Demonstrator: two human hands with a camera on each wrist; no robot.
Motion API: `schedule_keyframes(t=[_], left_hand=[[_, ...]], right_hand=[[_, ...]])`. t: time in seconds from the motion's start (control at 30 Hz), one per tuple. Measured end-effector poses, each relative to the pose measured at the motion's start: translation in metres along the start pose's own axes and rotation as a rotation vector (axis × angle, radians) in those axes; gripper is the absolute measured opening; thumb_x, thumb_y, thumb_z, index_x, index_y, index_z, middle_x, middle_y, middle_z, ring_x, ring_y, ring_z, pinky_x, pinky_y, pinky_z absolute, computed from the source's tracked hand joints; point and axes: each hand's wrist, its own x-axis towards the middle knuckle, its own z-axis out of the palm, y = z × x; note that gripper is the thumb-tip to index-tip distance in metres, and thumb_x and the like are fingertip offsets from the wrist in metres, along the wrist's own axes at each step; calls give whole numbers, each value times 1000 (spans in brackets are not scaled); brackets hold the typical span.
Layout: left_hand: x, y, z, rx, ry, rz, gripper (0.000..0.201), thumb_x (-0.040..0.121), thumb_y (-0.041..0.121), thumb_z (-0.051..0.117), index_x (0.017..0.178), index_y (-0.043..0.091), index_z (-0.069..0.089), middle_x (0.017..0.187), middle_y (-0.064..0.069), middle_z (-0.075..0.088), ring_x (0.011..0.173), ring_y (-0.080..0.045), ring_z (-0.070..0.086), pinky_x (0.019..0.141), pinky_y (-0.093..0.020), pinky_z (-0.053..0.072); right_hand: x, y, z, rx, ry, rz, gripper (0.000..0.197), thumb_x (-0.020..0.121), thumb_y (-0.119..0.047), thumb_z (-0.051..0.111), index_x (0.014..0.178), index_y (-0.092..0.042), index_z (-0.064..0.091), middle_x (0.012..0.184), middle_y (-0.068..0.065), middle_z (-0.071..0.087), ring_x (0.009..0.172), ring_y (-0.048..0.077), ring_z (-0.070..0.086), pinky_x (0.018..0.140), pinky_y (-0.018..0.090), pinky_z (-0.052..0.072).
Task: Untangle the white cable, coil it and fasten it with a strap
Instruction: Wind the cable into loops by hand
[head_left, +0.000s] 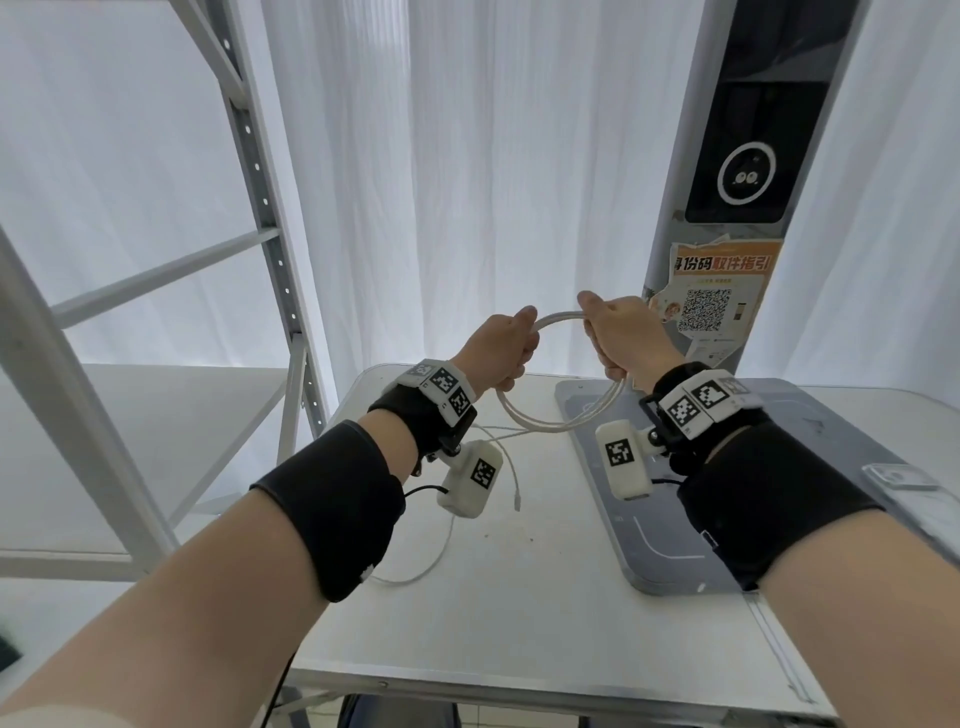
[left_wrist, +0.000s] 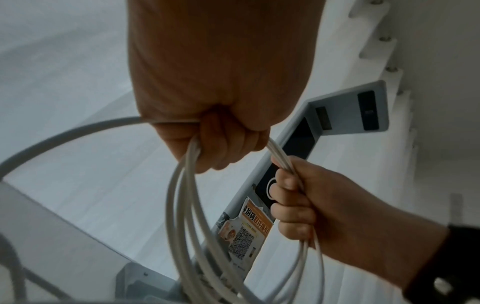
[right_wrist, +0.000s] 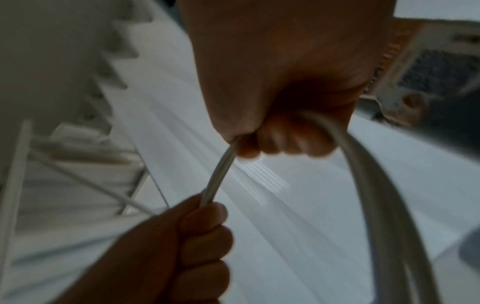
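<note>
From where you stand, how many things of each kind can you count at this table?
Hands: 2, left hand and right hand, both gripping the cable
White cable: 1, partly coiled, tail on the table
Grey board: 1
Table: 1
Total: 5

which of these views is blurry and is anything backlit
Right wrist: blurred throughout, the cable smeared. Left wrist: sharper, cable loops crisp, both hands, left and right, dim against the bright curtain. Head: sharp, evenly lit, shelf posts bowed.
</note>
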Motion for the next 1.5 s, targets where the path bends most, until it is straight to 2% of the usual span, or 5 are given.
schedule_keyframes(t=[0.13,0.27,0.73,1.1,1.5], left_hand=[[0,6,9,166,2,-16,41,100,32,34,63,16,41,53,5,33,45,-14,27,45,-21,23],[1,9,17,273,-31,1,46,104,32,30,66,13,50,57,2,38,46,-14,30,44,-23,24],[5,5,6,142,-22,-10,48,102,40,35,63,15,45,56,4,36,47,-13,30,47,-22,26],[2,0,-15,-180,-5,-50,45,103,33,39,60,22,33,48,10,28,40,-9,21,39,-20,21],[-4,16,-5,383,97,93,45,105,34,33,67,15,49,64,2,49,54,-15,43,52,-25,36]], right_hand=[[0,-1,0,-124,-80,-63,48,104,-35,45,77,-3,69,54,8,58,38,21,52,39,25,46],[-2,-9,11,-271,-172,-45,67,104,-53,35,67,-4,63,51,5,51,36,22,43,40,24,38],[-6,-10,9,-176,-196,20,65,97,-70,41,69,-12,52,49,-1,39,36,15,30,40,20,26],[-4,-11,6,448,30,188,46,101,-35,55,59,-20,39,46,-4,30,36,13,21,43,23,18],[-12,-11,6,-7,-125,52,51,103,-45,48,64,-12,52,44,-2,36,35,15,28,41,21,26]])
